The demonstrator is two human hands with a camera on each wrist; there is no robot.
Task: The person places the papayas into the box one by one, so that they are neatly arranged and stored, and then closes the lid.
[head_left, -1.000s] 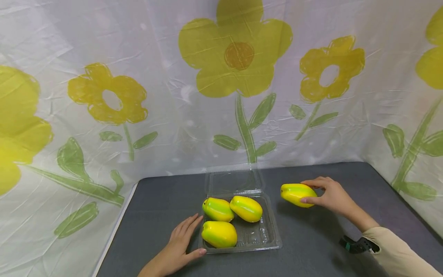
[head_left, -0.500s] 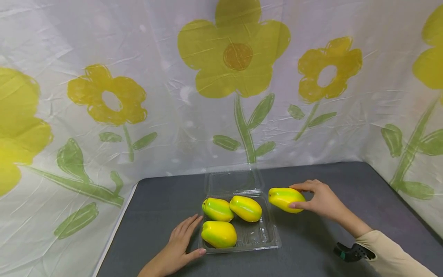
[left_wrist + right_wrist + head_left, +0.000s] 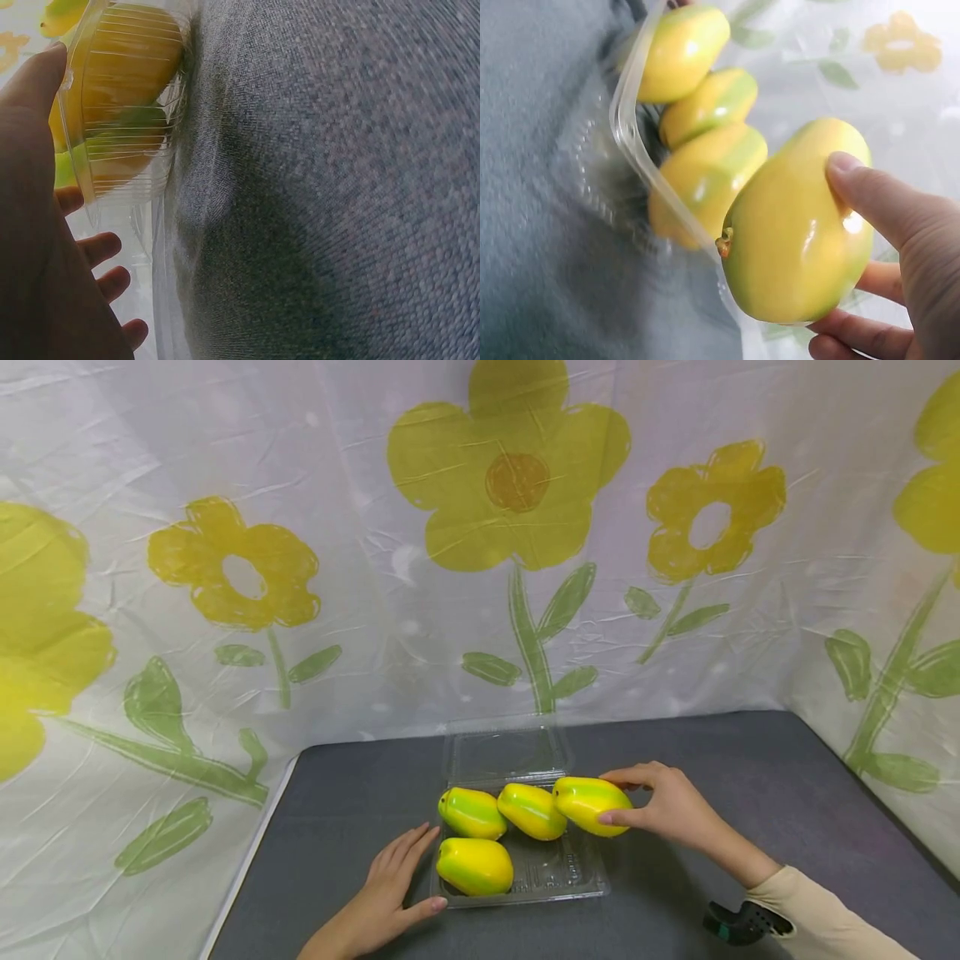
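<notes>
My right hand (image 3: 667, 806) grips a yellow-green papaya (image 3: 588, 806) between thumb and fingers, over the right side of a clear plastic clamshell box (image 3: 551, 885). In the right wrist view, the stem end of this held papaya (image 3: 799, 232) faces the box. Three more papayas lie inside: a back left papaya (image 3: 471, 814), a back middle papaya (image 3: 531, 812) and a front left papaya (image 3: 475, 867). The left hand (image 3: 386, 893) is at the box's left side with relaxed fingers; in the left wrist view its thumb (image 3: 45, 71) is against the rim.
The box's clear lid (image 3: 506, 752) is folded back on the dark grey tabletop (image 3: 337, 810). A cloth backdrop (image 3: 360, 635) with printed flowers rises behind and beside the table. A dark band (image 3: 746, 922) is worn on the right wrist.
The right hand has carried its papaya leftward, from beside the box to above its right side. The left hand and the three papayas in the box have stayed put.
</notes>
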